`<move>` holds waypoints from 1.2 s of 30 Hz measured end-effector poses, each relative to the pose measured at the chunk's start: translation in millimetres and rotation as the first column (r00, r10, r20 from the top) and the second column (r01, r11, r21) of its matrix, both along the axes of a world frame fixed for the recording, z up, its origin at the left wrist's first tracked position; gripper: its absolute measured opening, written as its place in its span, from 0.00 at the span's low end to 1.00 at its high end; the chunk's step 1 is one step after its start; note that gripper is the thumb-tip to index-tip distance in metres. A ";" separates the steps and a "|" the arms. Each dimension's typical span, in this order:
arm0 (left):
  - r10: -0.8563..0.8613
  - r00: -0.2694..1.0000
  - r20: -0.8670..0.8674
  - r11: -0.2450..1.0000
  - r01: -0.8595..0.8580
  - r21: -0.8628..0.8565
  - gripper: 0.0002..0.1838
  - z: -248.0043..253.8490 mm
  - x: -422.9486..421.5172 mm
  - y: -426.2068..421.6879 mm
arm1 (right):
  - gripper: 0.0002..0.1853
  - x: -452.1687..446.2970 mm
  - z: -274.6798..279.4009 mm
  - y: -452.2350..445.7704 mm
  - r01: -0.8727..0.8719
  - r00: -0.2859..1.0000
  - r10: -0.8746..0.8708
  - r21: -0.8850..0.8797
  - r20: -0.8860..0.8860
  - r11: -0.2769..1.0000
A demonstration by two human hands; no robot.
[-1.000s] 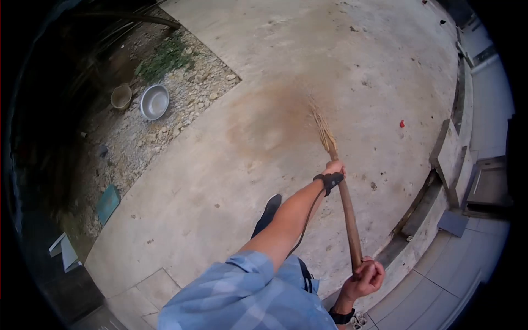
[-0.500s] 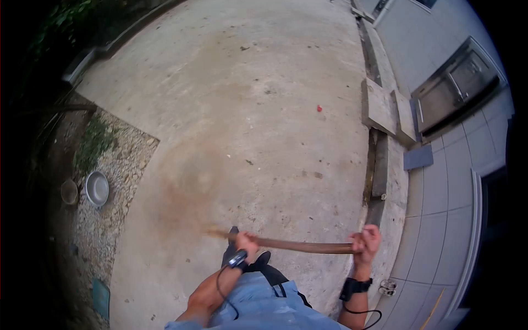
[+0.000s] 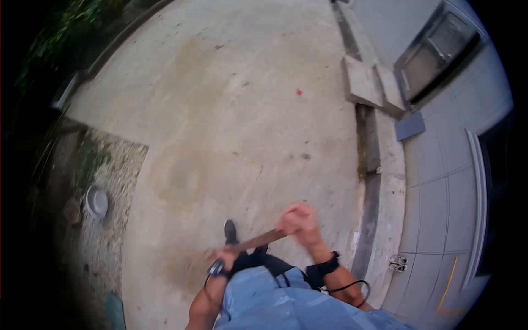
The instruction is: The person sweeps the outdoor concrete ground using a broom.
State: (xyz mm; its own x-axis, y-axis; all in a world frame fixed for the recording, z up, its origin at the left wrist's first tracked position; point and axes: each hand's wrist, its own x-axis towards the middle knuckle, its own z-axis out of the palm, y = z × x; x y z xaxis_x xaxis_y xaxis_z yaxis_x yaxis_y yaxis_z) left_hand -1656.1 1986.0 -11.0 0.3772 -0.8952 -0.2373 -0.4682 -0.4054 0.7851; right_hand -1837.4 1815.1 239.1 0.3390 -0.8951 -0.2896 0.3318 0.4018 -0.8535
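Observation:
A brown wooden broom handle (image 3: 261,240) slants across the front of my body, rising to the right. Near its lower left end, my left hand (image 3: 226,256) is wrapped round it, with a dark band on the wrist. My right hand (image 3: 298,221), blurred by motion, is closed round the upper right end. Past my left hand the bristles are a faint smear over the concrete floor (image 3: 253,137). One dark shoe (image 3: 230,232) shows just above the handle.
At the left, a metal basin (image 3: 96,202) lies on gravel (image 3: 118,187) beside a brown bowl (image 3: 72,211). A drainage channel (image 3: 369,148) with concrete slabs (image 3: 362,81) runs along the right. A small red object (image 3: 299,92) lies ahead. Shoes (image 3: 398,263) stand on the right.
The view has swung to the right. The broom has turned from pointing ahead to lying across my body, its bristles now at the left. My right hand has come inward and up.

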 end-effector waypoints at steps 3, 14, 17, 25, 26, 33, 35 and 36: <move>0.402 -0.239 -0.884 0.820 -0.335 0.464 0.06 -19.6 -76.0 -104.1 | 0.03 -55.6 60.3 -2.0 0.196 0.979 -0.206 -0.355 0.011 0.914; 0.438 -0.148 -0.887 0.896 -0.008 0.444 0.07 25.2 -85.8 -340.2 | 0.05 -15.9 22.2 98.7 0.469 0.672 -0.732 -0.702 -0.110 0.536; 0.381 -0.191 -0.905 0.925 0.086 0.371 0.05 69.1 -105.7 -298.2 | 0.07 -61.8 44.1 144.2 0.788 0.554 -0.808 -0.442 0.203 0.429; 0.727 -0.037 -0.685 0.664 0.288 0.690 0.15 11.1 5.1 -138.8 | 0.09 64.6 22.0 356.9 0.929 -0.121 -0.965 -0.316 0.231 -0.192; 0.757 0.022 -0.653 0.615 0.315 0.723 0.15 15.1 21.8 -109.8 | 0.09 90.7 20.0 379.4 0.903 -0.170 -0.960 -0.355 0.223 -0.242; 0.696 0.471 -0.542 0.316 0.477 0.820 0.12 14.1 118.0 33.0 | 0.06 277.3 19.7 533.4 0.525 -0.810 -0.586 -0.436 0.007 -0.731; 0.608 0.571 -0.551 0.281 0.494 0.823 0.13 10.8 143.7 64.9 | 0.05 349.9 19.4 556.5 0.465 -0.860 -0.511 -0.424 -0.008 -0.777; 0.583 0.598 -0.550 0.238 0.521 0.820 0.13 1.6 159.3 80.2 | 0.05 387.4 20.3 566.6 0.455 -0.869 -0.496 -0.413 -0.009 -0.789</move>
State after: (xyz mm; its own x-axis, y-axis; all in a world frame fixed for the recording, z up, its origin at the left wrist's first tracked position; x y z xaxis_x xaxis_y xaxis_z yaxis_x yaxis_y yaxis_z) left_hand -1496.8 2066.2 -9.4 -0.3850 0.1908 -0.9030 -0.0134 -0.9795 -0.2012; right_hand -1450.0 2381.7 259.4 -0.7585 0.6435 0.1028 -0.2739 -0.1716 -0.9463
